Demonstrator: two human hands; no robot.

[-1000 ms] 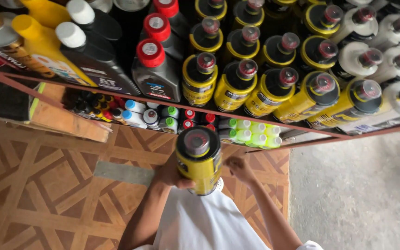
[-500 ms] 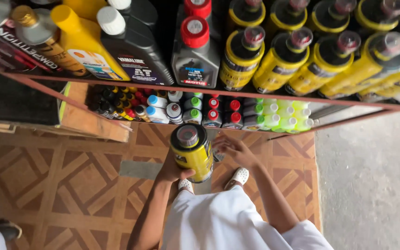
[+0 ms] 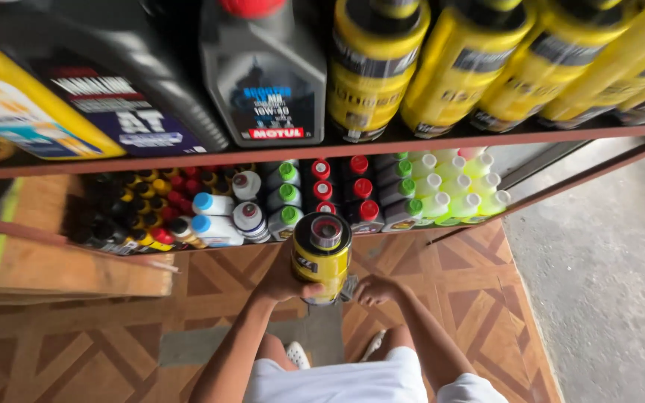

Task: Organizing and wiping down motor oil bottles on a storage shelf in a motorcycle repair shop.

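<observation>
My left hand [image 3: 281, 277] grips a yellow and black bottle with a dark cap [image 3: 322, 254], held upright in front of the lower shelf. My right hand [image 3: 375, 289] rests at the bottle's base on its right side, fingers curled under it. Just beyond the bottle stands the lower shelf's row of small bottles with green, red and white caps [image 3: 322, 190]. Above it, a red-edged upper shelf [image 3: 337, 145] carries large yellow bottles [image 3: 371, 67] and grey and black oil jugs [image 3: 266, 75].
A wooden box [image 3: 76, 261] sits at the left by the lower shelf. Patterned brown floor tiles [image 3: 442, 261] lie below me, and grey concrete [image 3: 606, 283] lies to the right. My white shorts and shoes show at the bottom.
The view has dropped and closed in on the shelves. The bottle in my hands has moved forward, nearer the lower shelf's small bottles.
</observation>
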